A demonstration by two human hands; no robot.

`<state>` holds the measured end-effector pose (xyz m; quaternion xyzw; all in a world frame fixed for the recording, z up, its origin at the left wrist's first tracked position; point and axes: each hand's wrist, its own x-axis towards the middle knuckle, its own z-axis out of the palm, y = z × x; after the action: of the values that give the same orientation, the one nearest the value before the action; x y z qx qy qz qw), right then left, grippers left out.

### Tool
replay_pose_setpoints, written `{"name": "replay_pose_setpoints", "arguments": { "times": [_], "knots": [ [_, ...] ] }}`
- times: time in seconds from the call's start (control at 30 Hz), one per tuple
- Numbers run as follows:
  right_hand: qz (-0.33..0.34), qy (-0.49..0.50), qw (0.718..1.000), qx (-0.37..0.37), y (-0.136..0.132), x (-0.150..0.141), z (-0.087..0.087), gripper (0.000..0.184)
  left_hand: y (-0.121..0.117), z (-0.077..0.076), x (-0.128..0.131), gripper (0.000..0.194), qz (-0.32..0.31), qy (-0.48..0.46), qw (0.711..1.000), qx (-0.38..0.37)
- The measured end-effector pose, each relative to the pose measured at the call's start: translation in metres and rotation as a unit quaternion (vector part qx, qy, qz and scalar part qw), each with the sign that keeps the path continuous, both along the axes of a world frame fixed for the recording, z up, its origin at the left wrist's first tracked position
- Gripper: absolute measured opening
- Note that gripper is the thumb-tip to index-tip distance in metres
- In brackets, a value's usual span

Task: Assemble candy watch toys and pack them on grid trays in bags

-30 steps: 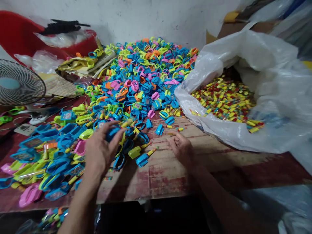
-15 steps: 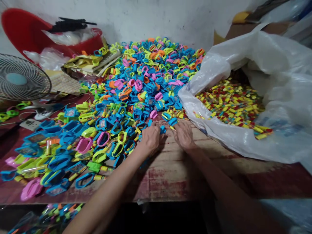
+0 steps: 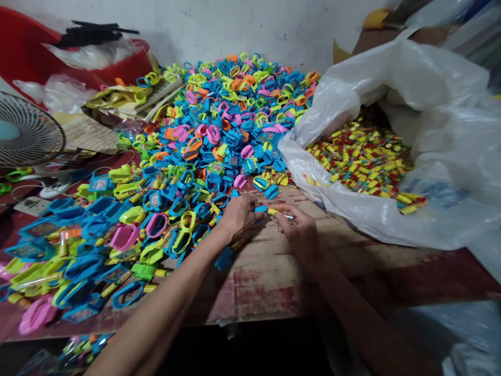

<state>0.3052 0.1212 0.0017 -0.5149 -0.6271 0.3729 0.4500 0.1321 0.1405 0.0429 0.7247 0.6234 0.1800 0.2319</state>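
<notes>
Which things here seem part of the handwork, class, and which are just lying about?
Likely in use:
Small blue plastic piece, in the left hand
Small yellow-ended tube, in the right hand
Heap of multicoloured plastic pieces
White plastic bag of yellow-and-red tubes

Apparently just about:
Round grey mesh fan
Curved red plastic object

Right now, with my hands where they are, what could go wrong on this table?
The slim yellow-ended tube in your right hand could slip and roll away. The pink plastic band lies close to the front edge of the table, so a nudge might tip it off. The white plastic bag gapes open, and if bumped, yellow-and-red tubes near its low front rim might spill.
</notes>
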Motion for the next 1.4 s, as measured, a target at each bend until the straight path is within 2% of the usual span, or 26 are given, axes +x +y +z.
{"name": "replay_pose_setpoints", "arguments": {
  "times": [0.07, 0.1, 0.2, 0.27, 0.37, 0.47, 0.57, 0.83, 1.03, 1.23, 1.3, 1.4],
  "knots": [
    [0.016, 0.095, 0.994, -0.045, -0.015, -0.004, 0.012, 0.026, -0.020, 0.014, -0.006, 0.021, -0.011, -0.107, 0.994, -0.028],
    [0.031, 0.134, 0.989, -0.060, -0.023, -0.007, 0.017, 0.026, -0.031, 0.020, -0.009, 0.025, -0.013, -0.193, 0.980, -0.053],
    [0.089, 0.213, 0.970, -0.069, -0.042, -0.019, 0.025, 0.022, -0.066, 0.032, -0.017, 0.040, 0.007, -0.424, 0.897, -0.124],
    [0.118, 0.243, 0.960, -0.073, -0.050, -0.024, 0.026, 0.019, -0.085, 0.033, -0.024, 0.044, 0.032, -0.463, 0.877, -0.125],
    [0.137, 0.266, 0.951, -0.079, -0.056, -0.028, 0.025, 0.017, -0.107, 0.027, -0.033, 0.033, 0.069, -0.415, 0.902, -0.098],
    [0.152, 0.234, 0.958, -0.074, -0.058, -0.030, 0.027, 0.016, -0.121, 0.021, -0.037, 0.030, 0.104, -0.382, 0.916, -0.059],
    [0.152, 0.173, 0.971, -0.065, -0.060, -0.034, 0.030, 0.018, -0.130, 0.017, -0.034, 0.027, 0.117, -0.396, 0.911, -0.018],
    [0.143, 0.098, 0.984, -0.037, -0.062, -0.031, 0.040, 0.018, -0.130, 0.013, -0.024, 0.029, 0.156, -0.427, 0.890, -0.033],
    [0.129, 0.066, 0.989, -0.023, -0.060, -0.024, 0.044, 0.019, -0.128, 0.007, -0.019, 0.031, 0.150, -0.421, 0.893, -0.047],
    [0.146, 0.050, 0.988, -0.022, -0.059, -0.020, 0.042, 0.022, -0.128, 0.002, -0.018, 0.028, 0.149, -0.399, 0.903, -0.047],
    [0.153, 0.039, 0.987, -0.014, -0.058, -0.019, 0.041, 0.021, -0.129, -0.001, -0.018, 0.026, 0.132, -0.384, 0.913, -0.036],
    [0.171, 0.025, 0.985, -0.008, -0.056, -0.015, 0.042, 0.020, -0.131, -0.004, -0.021, 0.026, 0.067, -0.324, 0.943, 0.023]
  ]
}}
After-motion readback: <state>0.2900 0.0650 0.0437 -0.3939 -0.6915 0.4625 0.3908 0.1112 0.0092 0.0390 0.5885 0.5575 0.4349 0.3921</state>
